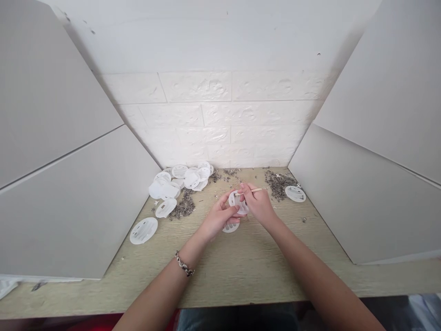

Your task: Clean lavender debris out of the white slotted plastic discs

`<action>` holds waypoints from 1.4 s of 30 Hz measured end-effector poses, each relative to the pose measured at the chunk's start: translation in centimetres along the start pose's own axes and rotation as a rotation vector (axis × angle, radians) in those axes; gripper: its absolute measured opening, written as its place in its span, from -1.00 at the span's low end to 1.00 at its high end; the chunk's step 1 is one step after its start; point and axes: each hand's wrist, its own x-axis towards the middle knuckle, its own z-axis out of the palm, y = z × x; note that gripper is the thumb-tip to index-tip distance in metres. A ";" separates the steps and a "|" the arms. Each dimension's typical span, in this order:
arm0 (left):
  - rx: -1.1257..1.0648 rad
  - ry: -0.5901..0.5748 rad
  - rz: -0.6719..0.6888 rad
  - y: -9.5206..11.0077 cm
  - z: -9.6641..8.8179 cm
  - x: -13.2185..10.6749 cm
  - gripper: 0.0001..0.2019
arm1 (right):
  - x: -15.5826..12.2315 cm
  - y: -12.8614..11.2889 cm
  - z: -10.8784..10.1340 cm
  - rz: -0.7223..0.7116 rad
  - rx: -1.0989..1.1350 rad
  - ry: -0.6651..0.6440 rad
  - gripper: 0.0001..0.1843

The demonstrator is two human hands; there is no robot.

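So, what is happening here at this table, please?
A person at a pale wooden table holds a white round plastic disc with slots between both hands. The left hand grips it from below. The right hand pinches a thin wooden stick in its fingers, held at the disc. A heap of similar white discs lies at the back left, small grey metal bits lie in piles, and a single disc rests on the right.

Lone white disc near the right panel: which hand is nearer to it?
Right. The right hand sits just left of the disc; the left hand lies farther left.
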 end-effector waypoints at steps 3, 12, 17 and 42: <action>0.009 -0.005 0.000 0.0 0.0 0.0 -0.43 | 0.0 -0.1 0.0 -0.011 -0.041 -0.005 -0.56; 0.062 -0.030 0.027 -0.3 -0.3 0.1 -0.32 | -0.1 0.5 0.3 -0.019 0.005 -0.005 -0.62; -0.016 0.044 0.063 -0.3 0.4 0.3 -0.37 | -0.3 0.8 0.4 0.057 0.263 0.247 -0.45; 0.027 0.027 0.059 -0.6 0.1 0.3 -0.32 | -0.1 1.1 0.6 0.005 -0.031 0.172 -0.56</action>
